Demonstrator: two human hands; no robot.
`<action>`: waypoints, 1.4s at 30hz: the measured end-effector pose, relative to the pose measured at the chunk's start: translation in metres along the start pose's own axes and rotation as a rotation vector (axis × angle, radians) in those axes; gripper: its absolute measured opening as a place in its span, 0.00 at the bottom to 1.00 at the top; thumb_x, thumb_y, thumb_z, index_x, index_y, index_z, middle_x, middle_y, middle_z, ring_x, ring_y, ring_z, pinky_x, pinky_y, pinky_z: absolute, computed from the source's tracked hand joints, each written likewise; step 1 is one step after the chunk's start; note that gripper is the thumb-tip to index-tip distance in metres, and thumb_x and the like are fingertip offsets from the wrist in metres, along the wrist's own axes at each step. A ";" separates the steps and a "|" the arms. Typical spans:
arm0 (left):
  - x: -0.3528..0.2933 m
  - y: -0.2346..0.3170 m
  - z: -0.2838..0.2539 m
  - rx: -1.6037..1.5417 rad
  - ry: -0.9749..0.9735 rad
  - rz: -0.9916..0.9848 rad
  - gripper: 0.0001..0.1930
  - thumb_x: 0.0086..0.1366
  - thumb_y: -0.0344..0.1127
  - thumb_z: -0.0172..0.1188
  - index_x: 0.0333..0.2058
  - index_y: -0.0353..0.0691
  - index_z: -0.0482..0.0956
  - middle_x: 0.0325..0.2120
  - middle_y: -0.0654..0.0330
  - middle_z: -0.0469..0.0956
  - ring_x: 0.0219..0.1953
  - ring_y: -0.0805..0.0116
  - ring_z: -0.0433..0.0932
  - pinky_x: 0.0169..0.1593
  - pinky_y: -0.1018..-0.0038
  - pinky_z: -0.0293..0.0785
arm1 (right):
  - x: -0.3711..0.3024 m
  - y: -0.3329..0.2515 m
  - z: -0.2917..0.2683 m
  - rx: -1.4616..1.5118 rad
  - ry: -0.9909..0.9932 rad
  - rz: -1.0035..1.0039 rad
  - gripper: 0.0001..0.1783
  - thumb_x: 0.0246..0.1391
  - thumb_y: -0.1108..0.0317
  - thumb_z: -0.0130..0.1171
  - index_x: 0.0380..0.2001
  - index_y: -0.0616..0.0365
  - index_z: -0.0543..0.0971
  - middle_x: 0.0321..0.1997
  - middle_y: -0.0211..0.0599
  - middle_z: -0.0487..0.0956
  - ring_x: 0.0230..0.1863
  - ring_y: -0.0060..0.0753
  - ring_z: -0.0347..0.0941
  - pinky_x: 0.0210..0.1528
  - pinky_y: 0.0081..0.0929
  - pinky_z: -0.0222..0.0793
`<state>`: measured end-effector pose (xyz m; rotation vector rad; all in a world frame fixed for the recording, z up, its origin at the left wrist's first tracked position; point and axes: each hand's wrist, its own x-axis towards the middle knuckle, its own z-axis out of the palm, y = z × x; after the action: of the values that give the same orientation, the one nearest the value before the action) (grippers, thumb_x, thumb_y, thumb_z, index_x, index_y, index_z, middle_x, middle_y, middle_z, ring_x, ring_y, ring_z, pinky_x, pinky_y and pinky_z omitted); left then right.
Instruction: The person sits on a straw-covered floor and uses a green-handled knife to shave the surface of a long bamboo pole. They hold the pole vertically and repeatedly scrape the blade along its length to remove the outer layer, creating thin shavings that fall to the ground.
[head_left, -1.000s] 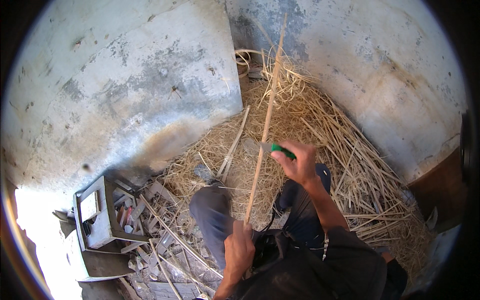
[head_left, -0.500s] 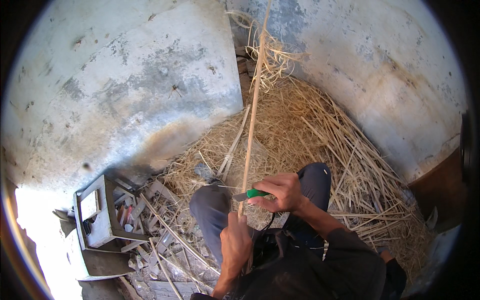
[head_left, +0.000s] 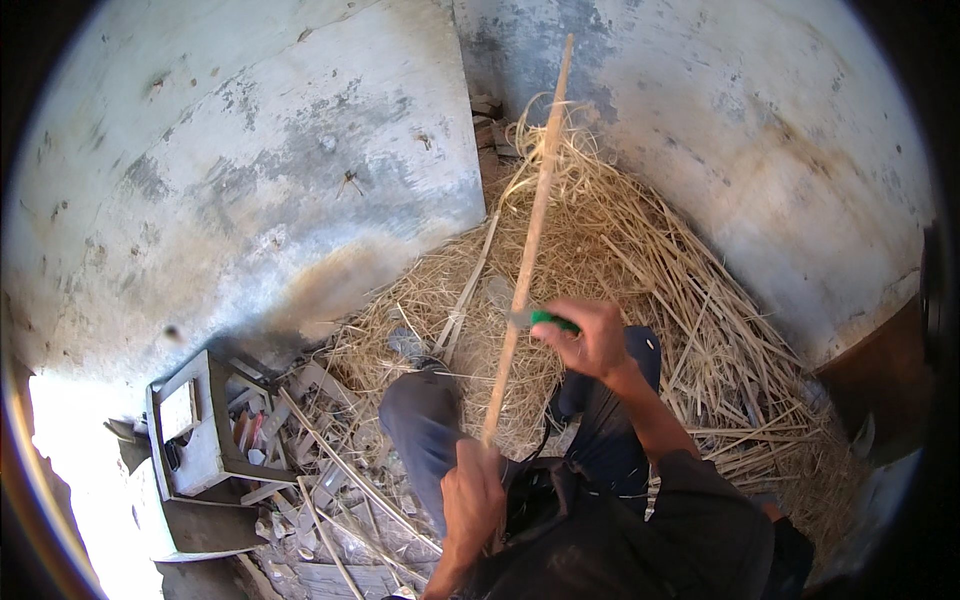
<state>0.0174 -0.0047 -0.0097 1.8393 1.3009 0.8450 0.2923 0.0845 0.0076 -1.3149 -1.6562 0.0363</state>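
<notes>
A long pale strip of wood or bamboo [head_left: 538,205] slants upward and away from me, its far tip in front of the wall. Near my left knee, my left hand [head_left: 474,494] is closed round its lower end. My right hand [head_left: 596,338] grips a knife by its green handle [head_left: 553,321]. The short blade [head_left: 521,318] lies across the strip about midway along, looking blurred. Thin curled shavings [head_left: 572,150] hang by the strip's far part, above the heap; whether they are still joined to it I cannot tell.
A large heap of shavings and split strips [head_left: 690,300] covers the floor ahead and right. Worn pale walls [head_left: 330,150] meet behind it. At left, a small wooden stool or box [head_left: 215,430] lies among scraps, with loose strips [head_left: 350,470] beside it.
My right hand with the knife has moved up the strip, away from my left hand. The strip's far end has swung right and lower, its tip now visible, and the curls dropped toward the heap.
</notes>
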 end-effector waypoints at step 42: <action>0.002 -0.008 -0.002 0.030 0.013 -0.024 0.07 0.77 0.32 0.57 0.41 0.37 0.68 0.21 0.35 0.77 0.26 0.29 0.79 0.27 0.43 0.70 | 0.020 0.016 0.009 -0.097 0.032 -0.126 0.19 0.63 0.47 0.73 0.35 0.53 0.89 0.26 0.33 0.86 0.21 0.32 0.81 0.23 0.32 0.71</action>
<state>0.0121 -0.0005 -0.0148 1.8408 1.3475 0.8303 0.2989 0.1105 0.0073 -1.2736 -1.7281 -0.1416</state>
